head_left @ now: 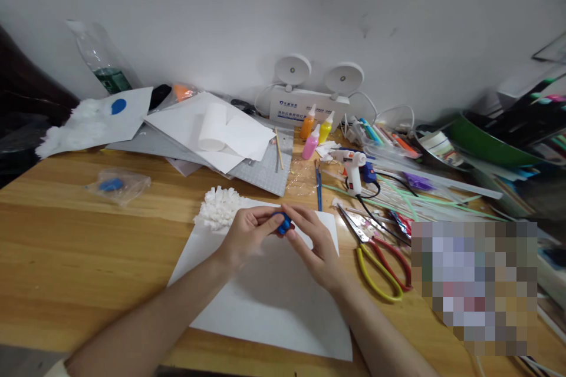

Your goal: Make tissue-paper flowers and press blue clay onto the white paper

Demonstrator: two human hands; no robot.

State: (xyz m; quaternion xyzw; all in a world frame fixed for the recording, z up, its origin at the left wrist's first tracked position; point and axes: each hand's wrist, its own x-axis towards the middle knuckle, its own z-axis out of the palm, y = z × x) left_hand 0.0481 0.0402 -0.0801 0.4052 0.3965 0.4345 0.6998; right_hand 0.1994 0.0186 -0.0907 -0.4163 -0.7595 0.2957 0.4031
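Blue lump (285,224): above the white sheet (274,303), near its far edge, between the fingertips of your two grips.
Left grip (243,237): your thumb and fingers pinched on the lump's left side.
Right grip (319,242): your fingertips closed against its right side.
White tufts (220,207): at the sheet's far left corner.
Scissors (363,240): on the desk (88,247), right of the sheet.

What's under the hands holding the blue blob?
Below the left hand and right hand, which hold the blue blob, is a white sheet on the wooden table. White bits hide its far left corner. Whatever the sheet covers can't be seen.
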